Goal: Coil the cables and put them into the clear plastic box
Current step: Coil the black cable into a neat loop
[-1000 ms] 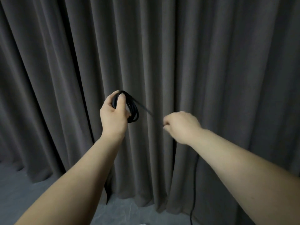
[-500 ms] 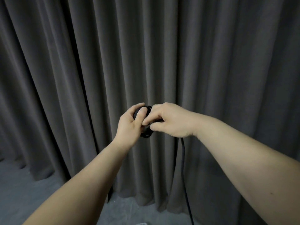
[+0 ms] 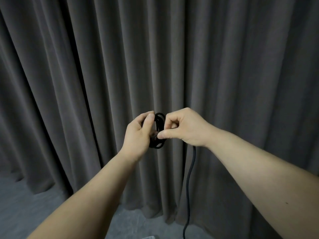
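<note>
Hanging across the whole background, a dark grey curtain (image 3: 224, 66) falls in deep folds to a grey floor (image 3: 25, 213). At the bottom edge of the view a small pale, see-through corner (image 3: 149, 237) shows on the floor; too little of it is visible to tell what it is.

Both bare forearms reach forward from the lower corners and meet in front of the curtain. The left hand (image 3: 138, 133) stands upright, fingers and thumb curled round a small coil of black cable (image 3: 158, 121), which is held on edge in the air between the two hands. The right hand (image 3: 184, 128) comes in from the right, fingers bent, its thumb and forefinger pinching the cable against the coil's lower part. From under the right hand the loose tail of the cable (image 3: 189, 173) drops down in a gentle curve and leaves the view at the bottom edge.
</note>
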`<action>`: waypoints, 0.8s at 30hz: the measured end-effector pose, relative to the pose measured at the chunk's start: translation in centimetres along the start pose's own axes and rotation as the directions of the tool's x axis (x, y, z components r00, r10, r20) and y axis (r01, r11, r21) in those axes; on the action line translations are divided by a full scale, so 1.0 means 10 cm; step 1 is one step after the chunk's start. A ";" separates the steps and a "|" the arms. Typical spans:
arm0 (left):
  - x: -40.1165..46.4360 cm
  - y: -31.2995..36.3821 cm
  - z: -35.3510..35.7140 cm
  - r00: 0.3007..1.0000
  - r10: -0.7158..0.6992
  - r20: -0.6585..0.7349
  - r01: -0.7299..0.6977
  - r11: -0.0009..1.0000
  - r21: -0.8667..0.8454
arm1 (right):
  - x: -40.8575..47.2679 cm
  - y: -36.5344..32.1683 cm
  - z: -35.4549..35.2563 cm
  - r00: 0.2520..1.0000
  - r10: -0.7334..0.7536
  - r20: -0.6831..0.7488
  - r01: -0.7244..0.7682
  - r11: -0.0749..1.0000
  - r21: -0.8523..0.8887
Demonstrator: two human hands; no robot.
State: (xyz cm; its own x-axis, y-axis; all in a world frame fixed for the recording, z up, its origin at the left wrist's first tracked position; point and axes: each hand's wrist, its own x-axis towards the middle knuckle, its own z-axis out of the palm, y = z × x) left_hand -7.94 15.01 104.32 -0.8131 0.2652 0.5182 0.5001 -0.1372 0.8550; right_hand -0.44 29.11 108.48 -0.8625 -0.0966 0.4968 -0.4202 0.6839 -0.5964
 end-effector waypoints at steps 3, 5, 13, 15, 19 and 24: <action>-0.03 0.01 0.04 0.999 -0.002 0.043 0.001 1.000 0.007 | 0.02 -0.01 -0.04 1.000 0.017 -0.018 -0.017 1.000 0.021; -0.05 0.02 0.08 0.997 0.010 0.079 -0.008 1.000 -0.030 | 0.06 0.06 -0.02 0.988 0.046 -0.145 -0.042 0.999 0.026; 0.01 0.01 0.05 0.999 0.020 0.031 -0.014 0.984 -0.178 | 0.08 0.22 -0.02 0.982 0.163 -0.095 -0.124 0.938 0.324; 0.01 -0.01 0.04 1.000 -0.006 -0.001 0.006 0.981 -0.196 | 0.07 0.27 -0.04 0.983 0.151 -0.100 -0.107 0.928 0.356; -0.04 -0.04 0.06 1.000 -0.020 0.020 0.024 0.971 -0.238 | 0.07 0.32 0.03 0.974 0.153 -0.165 -0.095 0.945 0.313; -0.07 -0.04 0.07 0.999 0.025 0.031 -0.020 0.986 -0.168 | 0.03 0.36 0.13 0.954 0.113 -0.279 -0.040 0.967 0.253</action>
State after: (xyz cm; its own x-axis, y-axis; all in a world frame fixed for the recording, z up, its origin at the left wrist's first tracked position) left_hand -7.36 15.54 103.62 -0.7904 0.2914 0.5388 0.4589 -0.3009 0.8359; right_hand -2.62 30.59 105.66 -0.7908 0.1869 0.5828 -0.4433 0.4817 -0.7559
